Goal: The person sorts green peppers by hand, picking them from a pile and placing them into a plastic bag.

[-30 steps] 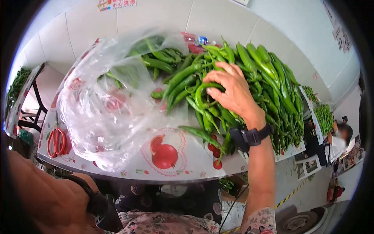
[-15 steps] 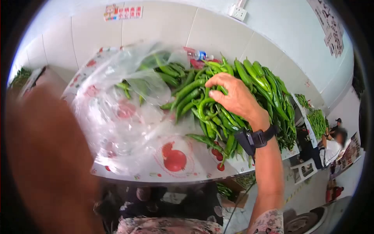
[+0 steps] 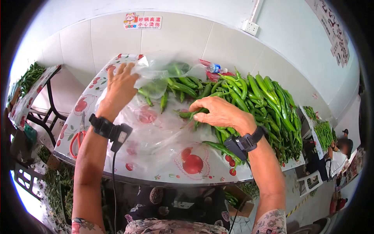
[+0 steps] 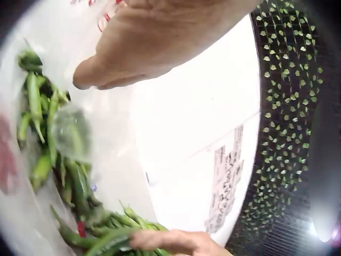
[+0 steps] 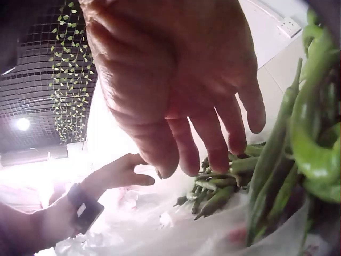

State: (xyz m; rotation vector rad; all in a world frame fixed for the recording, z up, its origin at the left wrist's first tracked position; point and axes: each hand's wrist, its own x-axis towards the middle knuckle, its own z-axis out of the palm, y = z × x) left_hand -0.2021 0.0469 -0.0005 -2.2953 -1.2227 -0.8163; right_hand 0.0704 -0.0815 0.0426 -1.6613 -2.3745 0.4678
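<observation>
A large heap of long green peppers (image 3: 272, 109) covers the right side of the table. To its left a clear plastic bag (image 3: 144, 128) lies spread over the cloth, with more peppers (image 3: 183, 87) at its far end, partly under the film. My left hand (image 3: 119, 91) is at the bag's left side, fingers extended and spread, nothing seen in it. Over the left edge of the heap reaches my right hand (image 3: 224, 113). In the right wrist view its fingers (image 5: 216, 144) hang loosely straight, holding no pepper, with a few peppers (image 5: 272, 154) beside them.
Red-handled scissors (image 3: 79, 140) lie by the table's left edge. A plastic bottle (image 3: 216, 68) rests at the back near the tiled wall. Other tables (image 3: 31, 101) with greens stand left and right. A person (image 3: 339, 158) sits far right.
My left hand has risen from the lower left up to the bag's left side. The right hand has shifted to the heap's left edge, nearer the bag. The bag's left part has folded inward.
</observation>
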